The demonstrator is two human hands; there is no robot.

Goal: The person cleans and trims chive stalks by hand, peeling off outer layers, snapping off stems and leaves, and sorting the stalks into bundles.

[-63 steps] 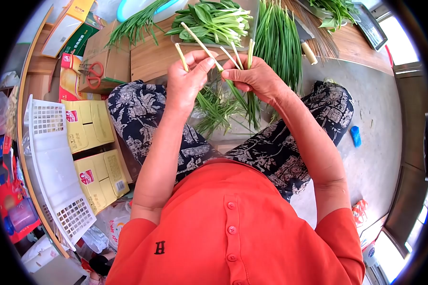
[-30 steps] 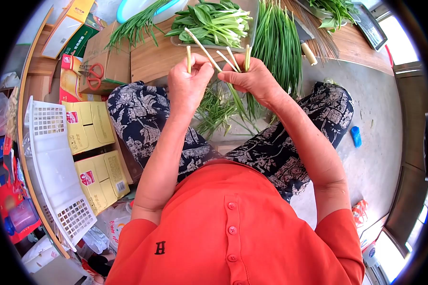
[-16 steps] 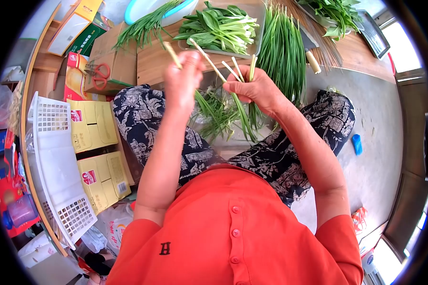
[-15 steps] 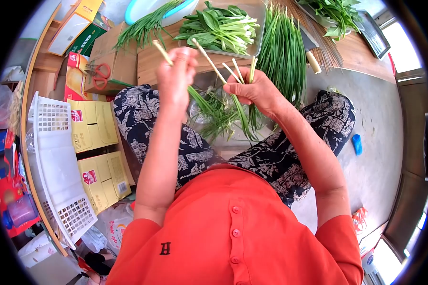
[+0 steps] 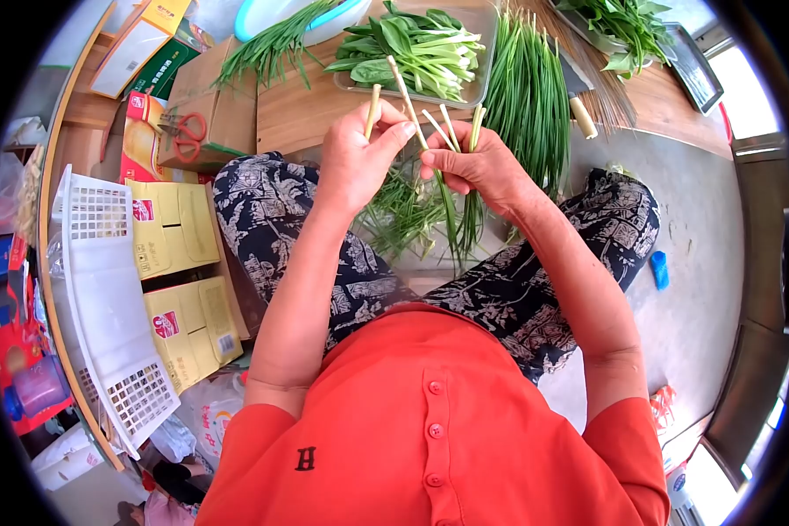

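My left hand (image 5: 359, 159) is closed, with one pale chive stalk (image 5: 373, 107) sticking up from its fingers. Beside it, my right hand (image 5: 486, 168) pinches several chive stalks (image 5: 437, 130), pale ends upward and green leaves hanging below the fist. One longer stalk (image 5: 403, 88) leans from the right hand toward the left thumb; I cannot tell whether the thumb touches it. Beneath both hands lies a loose heap of green trimmings (image 5: 403, 209). Just beyond the right hand is a big bundle of long green chives (image 5: 526, 105).
A clear plastic tray (image 5: 491, 53) of leafy greens stands on the wooden board (image 5: 289, 110). Behind it is a blue-rimmed basin (image 5: 329, 22). A knife handle (image 5: 583, 118) lies at right. Red scissors (image 5: 187, 138) stick out of a cardboard box (image 5: 223, 105) at left.
My left hand has moved right and slightly down with its stalk, close to the right hand. The right hand has stayed almost in place, still gripping its stalks.
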